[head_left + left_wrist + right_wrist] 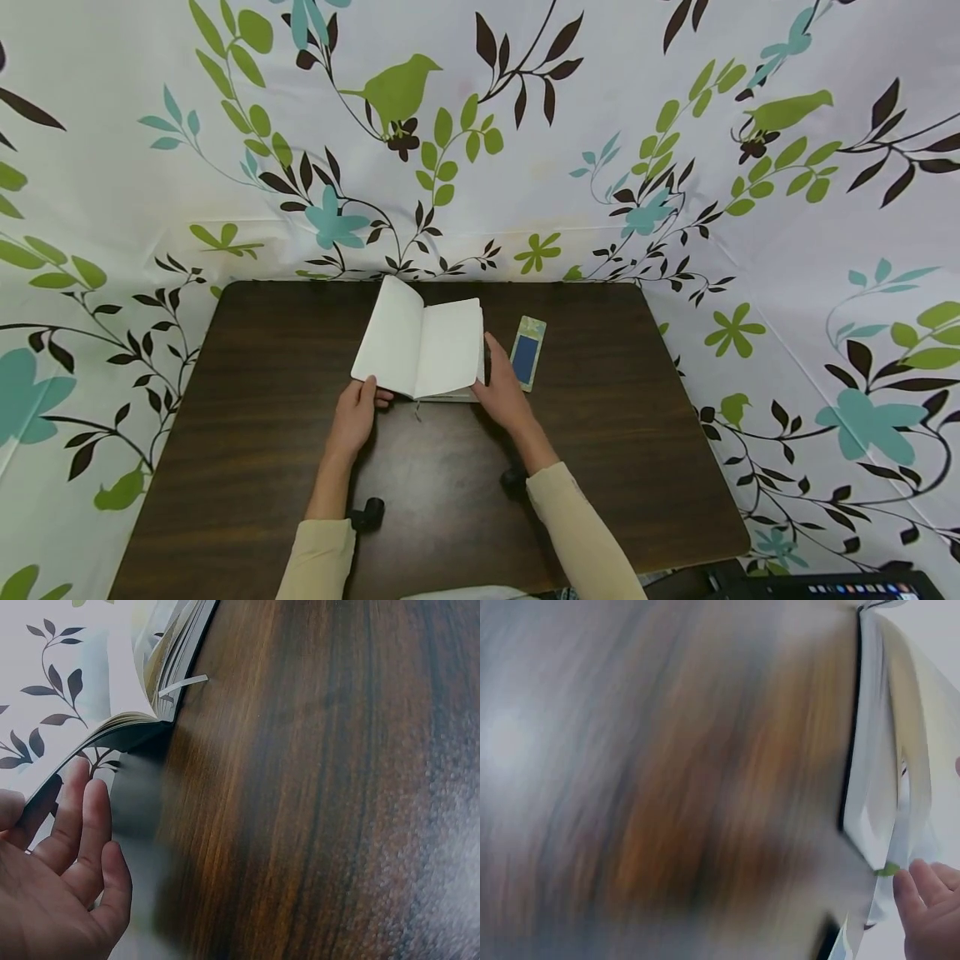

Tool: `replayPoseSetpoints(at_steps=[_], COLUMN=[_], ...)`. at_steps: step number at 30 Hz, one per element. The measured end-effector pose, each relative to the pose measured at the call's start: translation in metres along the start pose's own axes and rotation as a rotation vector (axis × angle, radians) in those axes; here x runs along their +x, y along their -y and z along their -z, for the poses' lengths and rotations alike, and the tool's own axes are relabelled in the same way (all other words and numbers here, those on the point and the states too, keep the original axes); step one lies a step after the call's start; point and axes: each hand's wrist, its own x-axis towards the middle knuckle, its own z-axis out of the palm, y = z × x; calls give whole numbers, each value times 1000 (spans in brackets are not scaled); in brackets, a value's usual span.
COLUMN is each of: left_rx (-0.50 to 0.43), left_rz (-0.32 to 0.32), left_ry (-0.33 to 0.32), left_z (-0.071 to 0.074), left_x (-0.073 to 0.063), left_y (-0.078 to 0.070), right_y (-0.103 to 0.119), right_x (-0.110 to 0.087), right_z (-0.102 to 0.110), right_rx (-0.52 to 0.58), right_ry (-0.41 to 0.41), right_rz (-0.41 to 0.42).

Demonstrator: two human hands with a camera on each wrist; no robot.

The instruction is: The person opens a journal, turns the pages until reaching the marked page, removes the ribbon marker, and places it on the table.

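Note:
An open notebook (452, 346) with blank white pages lies near the back of the dark wooden table, its left side tilted up. My left hand (355, 412) grips the lower left corner of the notebook, thumb on the page and fingers beneath the dark cover, as the left wrist view shows. A thin ribbon bookmark (184, 686) pokes out at the bottom of the spine. At the right edge, my right hand (504, 387) holds pages lifted off the stack, the thumb over the front page. In the right wrist view its fingertips (906, 889) are at the page edges.
Just right of my right hand lies a flat green-and-blue packet (527, 354) on the table (600, 467). A leaf-and-bird patterned curtain (525, 183) hangs behind the table. A black device with a lit strip (862, 587) shows at the lower right corner.

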Motion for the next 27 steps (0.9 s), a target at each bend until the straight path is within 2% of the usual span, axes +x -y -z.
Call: replayPoseSetpoints(at_steps=[3, 6, 12, 15, 18, 21, 27], left_rx=[-9, -16, -25, -22, -27, -47, -42], left_rz=[5, 4, -3, 9, 14, 3, -14], left_ry=[1, 5, 13, 12, 10, 12, 33], left_z=[0, 0, 0, 0, -1, -1, -2], left_x=[-1, -1, -2, -2, -2, -1, 0], left_y=[0, -2, -2, -2, -2, -3, -2], right_y=[7, 14, 24, 33, 41, 49, 61], right_x=[0, -2, -1, -1, 0, 1, 2], right_z=[-6, -12, -27, -33, -39, -47, -60], right_rx=[164, 234, 150, 160, 173, 177, 105], right_ry=[28, 44, -51, -54, -22, 21, 118], right_rz=[-36, -41, 46, 57, 74, 131, 240])
